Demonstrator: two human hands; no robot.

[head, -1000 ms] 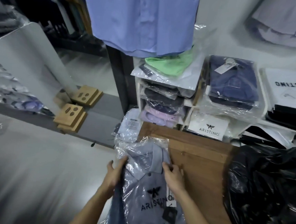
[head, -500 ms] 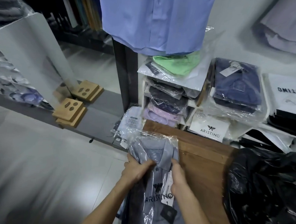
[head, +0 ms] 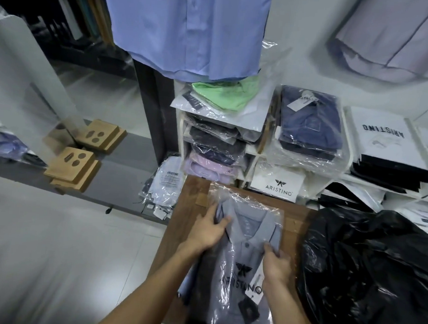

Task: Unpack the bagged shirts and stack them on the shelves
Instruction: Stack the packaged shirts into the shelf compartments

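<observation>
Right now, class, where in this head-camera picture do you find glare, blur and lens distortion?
Head view: glare glints on the clear bag around the grey polo and on the black plastic bag; the floor at lower left is smeared; wide-angle distortion bends the shelves at right.

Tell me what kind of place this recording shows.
Most likely a clothing shop or its stockroom: white shelves packed with bagged folded shirts, a blue shirt hanging on display, and ARISTINO branding on the bagged polo both hands hold on the wooden table.
</observation>
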